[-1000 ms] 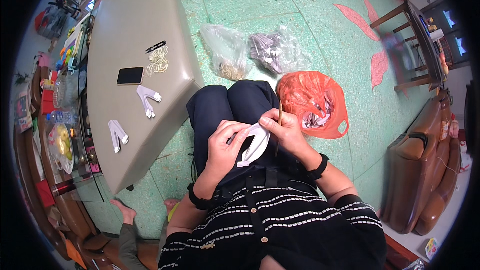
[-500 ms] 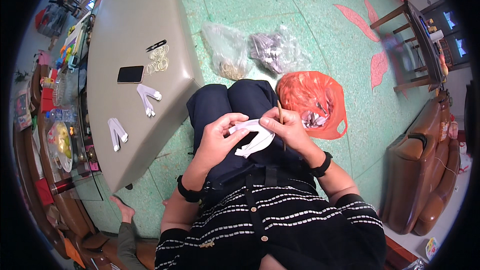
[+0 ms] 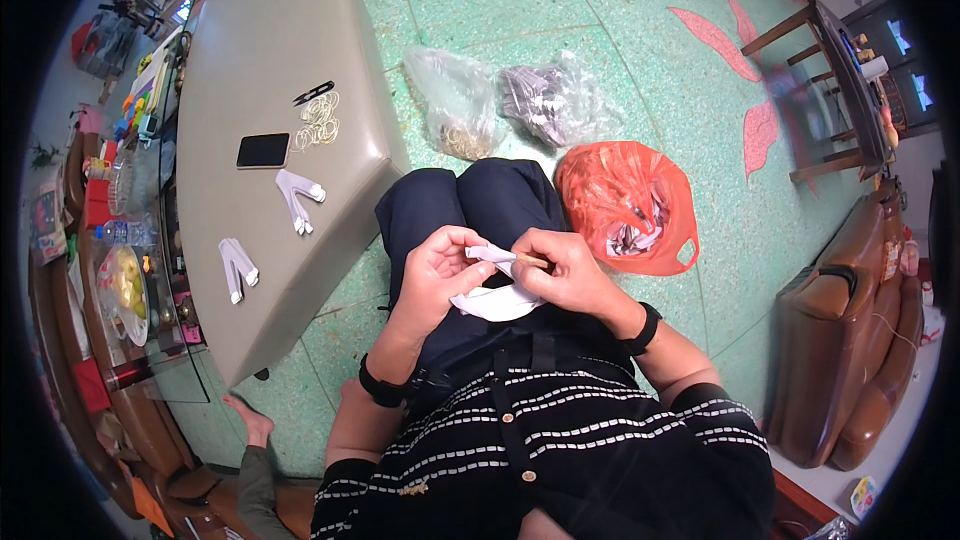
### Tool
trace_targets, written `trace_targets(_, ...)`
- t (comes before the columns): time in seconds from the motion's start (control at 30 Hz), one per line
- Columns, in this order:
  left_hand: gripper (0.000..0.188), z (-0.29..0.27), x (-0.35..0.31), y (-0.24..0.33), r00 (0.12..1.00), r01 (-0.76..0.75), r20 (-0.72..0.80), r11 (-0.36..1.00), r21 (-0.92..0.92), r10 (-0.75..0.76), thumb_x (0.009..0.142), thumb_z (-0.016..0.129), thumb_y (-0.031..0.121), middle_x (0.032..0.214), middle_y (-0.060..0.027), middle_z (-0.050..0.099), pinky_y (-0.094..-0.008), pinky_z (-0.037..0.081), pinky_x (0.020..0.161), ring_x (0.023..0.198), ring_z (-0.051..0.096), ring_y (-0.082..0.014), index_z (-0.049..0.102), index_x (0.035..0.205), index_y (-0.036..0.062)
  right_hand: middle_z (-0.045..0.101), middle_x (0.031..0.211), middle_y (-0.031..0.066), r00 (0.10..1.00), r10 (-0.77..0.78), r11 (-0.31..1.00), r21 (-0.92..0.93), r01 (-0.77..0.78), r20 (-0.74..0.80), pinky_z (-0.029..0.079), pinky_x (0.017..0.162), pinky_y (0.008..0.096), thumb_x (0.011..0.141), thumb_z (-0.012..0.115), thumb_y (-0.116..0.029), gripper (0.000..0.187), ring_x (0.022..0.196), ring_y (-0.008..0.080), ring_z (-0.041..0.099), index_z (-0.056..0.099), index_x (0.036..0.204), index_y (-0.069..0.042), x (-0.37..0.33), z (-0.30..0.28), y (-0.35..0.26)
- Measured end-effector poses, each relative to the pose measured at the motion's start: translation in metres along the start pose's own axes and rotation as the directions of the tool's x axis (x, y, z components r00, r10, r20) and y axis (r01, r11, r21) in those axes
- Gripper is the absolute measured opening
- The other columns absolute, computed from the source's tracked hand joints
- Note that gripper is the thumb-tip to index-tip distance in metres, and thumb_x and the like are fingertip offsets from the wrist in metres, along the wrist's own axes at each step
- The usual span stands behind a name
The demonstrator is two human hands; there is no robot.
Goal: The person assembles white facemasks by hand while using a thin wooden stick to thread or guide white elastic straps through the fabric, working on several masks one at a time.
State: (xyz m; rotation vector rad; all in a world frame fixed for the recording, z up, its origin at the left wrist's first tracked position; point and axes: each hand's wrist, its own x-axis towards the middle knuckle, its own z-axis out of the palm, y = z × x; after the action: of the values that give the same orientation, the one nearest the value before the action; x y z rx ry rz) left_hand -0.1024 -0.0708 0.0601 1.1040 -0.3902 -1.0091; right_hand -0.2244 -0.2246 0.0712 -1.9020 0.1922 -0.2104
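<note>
Over my lap I hold a white fabric strip (image 3: 497, 303) that hangs in a curved loop between my hands. My left hand (image 3: 430, 278) is closed, pinching one end between thumb and fingers. My right hand (image 3: 573, 275) is also closed on the strip, and a thin wooden stick (image 3: 536, 261) sits in its fingers, partly hidden by them. To the left, two folded pale strips lie on the grey padded bench: an upper one (image 3: 297, 198) and a lower one (image 3: 237, 270).
The grey bench (image 3: 285, 30) also carries a black phone (image 3: 263, 150), thread snips (image 3: 314, 93) and pale rubber bands (image 3: 318, 120). Beyond my knees lie a clear bag (image 3: 445, 85) and another with purplish strips (image 3: 537, 105). A red bag (image 3: 600, 185) stands right of my knees.
The strip's end has turned up between my hands, and its loop now hangs lower. The stick has tipped from upright to nearly flat in my right hand.
</note>
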Motion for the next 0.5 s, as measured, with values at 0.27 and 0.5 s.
trace_targets(0.27,0.005,-0.014,-0.002,0.003,0.996,-0.078,0.057,0.995,0.065,0.075,0.082,0.059,-0.005,0.096,-0.016,0.063,-0.0252,0.051,0.074,0.083,0.061,-0.0134,0.056,0.086,-0.0044,0.057,0.065,0.0052,0.988,0.124,0.982,0.13,-0.135,0.091,0.04,0.051,0.0249,0.079,0.061,-0.009,0.015,0.057,0.0093,0.052,0.062,0.091,0.0,0.003,0.001,-0.012)
trace_targets(0.5,0.006,-0.01,-0.002,0.015,0.987,-0.129,0.112,0.977,0.17,0.111,0.083,0.058,-0.006,0.091,-0.0165,0.063,-0.0268,0.052,0.074,0.081,0.062,-0.0148,0.052,0.083,-0.003,0.063,0.078,0.0129,0.997,-0.029,0.996,0.087,0.023,0.073,0.046,0.059,0.0306,0.087,0.057,-0.015,0.021,0.068,0.0218,0.061,0.062,0.099,0.001,0.002,0.005,-0.008)
